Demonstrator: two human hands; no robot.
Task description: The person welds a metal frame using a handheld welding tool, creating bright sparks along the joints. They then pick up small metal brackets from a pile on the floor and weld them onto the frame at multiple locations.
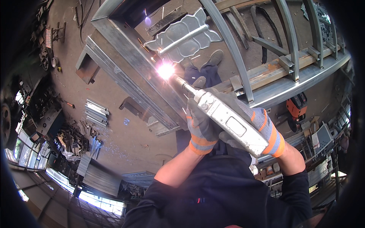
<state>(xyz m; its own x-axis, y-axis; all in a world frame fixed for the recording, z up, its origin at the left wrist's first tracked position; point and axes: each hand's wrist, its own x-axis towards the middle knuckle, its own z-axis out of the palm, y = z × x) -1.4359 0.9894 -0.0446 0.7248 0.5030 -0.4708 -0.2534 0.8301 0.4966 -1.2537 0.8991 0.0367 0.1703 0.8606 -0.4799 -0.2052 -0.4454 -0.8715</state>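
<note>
Both my hands wear grey gloves with orange cuffs and grip a grey metal welding handpiece [232, 121]. My left hand [200, 127] wraps the front of its body. My right hand [262, 127] holds its rear part. The tip of the tool meets a bright white arc [166, 70] with sparks. The arc sits where a leaf-shaped ornamental metal plate [186, 36] meets a long steel frame bar [133, 64]. My shoes [215, 57] show on the floor below the plate.
Curved steel tubes [232, 49] of the frame arch to the right, over a rusty beam [273, 70]. An orange power tool [297, 107] lies at the right. Short steel offcuts [97, 113] lie on the concrete floor at left. Clutter lines the edges.
</note>
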